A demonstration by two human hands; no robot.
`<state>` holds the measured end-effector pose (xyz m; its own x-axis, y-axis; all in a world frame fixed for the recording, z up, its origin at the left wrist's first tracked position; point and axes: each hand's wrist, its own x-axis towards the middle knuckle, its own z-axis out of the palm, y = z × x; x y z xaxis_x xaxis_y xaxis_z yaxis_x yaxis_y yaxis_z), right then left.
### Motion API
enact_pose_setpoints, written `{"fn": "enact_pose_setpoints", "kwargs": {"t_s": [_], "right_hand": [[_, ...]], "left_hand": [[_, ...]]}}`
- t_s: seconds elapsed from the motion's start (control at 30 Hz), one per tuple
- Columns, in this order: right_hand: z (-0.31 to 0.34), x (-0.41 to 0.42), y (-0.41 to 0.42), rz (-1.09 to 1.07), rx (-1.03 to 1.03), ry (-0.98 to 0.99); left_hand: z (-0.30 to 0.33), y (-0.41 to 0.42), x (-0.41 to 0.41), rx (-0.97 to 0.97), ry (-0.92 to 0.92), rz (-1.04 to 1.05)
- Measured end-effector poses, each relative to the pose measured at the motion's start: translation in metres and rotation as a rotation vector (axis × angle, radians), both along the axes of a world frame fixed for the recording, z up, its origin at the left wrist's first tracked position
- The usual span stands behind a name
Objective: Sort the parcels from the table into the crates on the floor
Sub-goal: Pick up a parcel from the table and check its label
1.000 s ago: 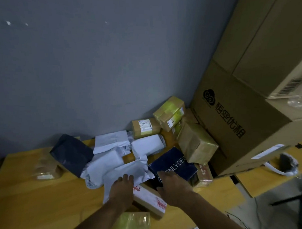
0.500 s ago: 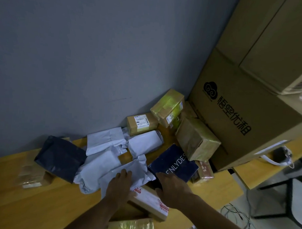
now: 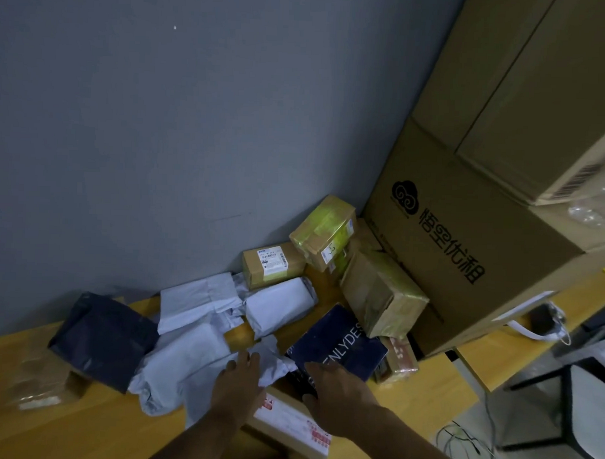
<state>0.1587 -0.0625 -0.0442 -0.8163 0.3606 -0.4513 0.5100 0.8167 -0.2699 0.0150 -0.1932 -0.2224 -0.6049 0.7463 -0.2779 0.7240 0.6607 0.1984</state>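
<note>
Parcels lie heaped on the yellow table (image 3: 81,427) against the grey wall. My left hand (image 3: 237,385) rests flat, fingers straight, on a crumpled white mailer (image 3: 193,366). My right hand (image 3: 336,398) reaches with extended fingers onto a dark navy lettered box (image 3: 338,344). Below both hands sits a brown box with a white, red-printed label (image 3: 287,424). Further back are two more white mailers (image 3: 279,305) (image 3: 199,298), a dark blue bag (image 3: 101,339) and taped brown boxes (image 3: 272,262) (image 3: 323,230) (image 3: 381,294). No crate is in view.
A huge printed carton (image 3: 464,255) stands on the table's right part, with more cartons stacked on it. A clear-wrapped box (image 3: 38,381) sits far left and a small box (image 3: 401,360) beside the navy one. Cables (image 3: 465,444) lie on the floor at right.
Both hands have slid a little forward: the left further up the white mailer, the right further onto the navy box. The parcels themselves have not shifted.
</note>
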Motion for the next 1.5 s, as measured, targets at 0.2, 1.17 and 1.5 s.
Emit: {"fn": "enact_pose_setpoints", "kwargs": {"t_s": [0.2, 1.17, 1.5], "right_hand": [[-0.002, 0.003, -0.002, 0.006, -0.011, -0.036], [-0.001, 0.004, 0.004, -0.041, -0.042, 0.005], [0.065, -0.024, 0.021, -0.156, -0.404, 0.26]], "left_hand": [[-0.005, 0.018, -0.001, 0.092, 0.07, -0.009], [0.096, -0.011, -0.056, 0.403, -0.029, 0.17], [0.213, -0.025, -0.074, 0.973, -0.87, 0.48]]}}
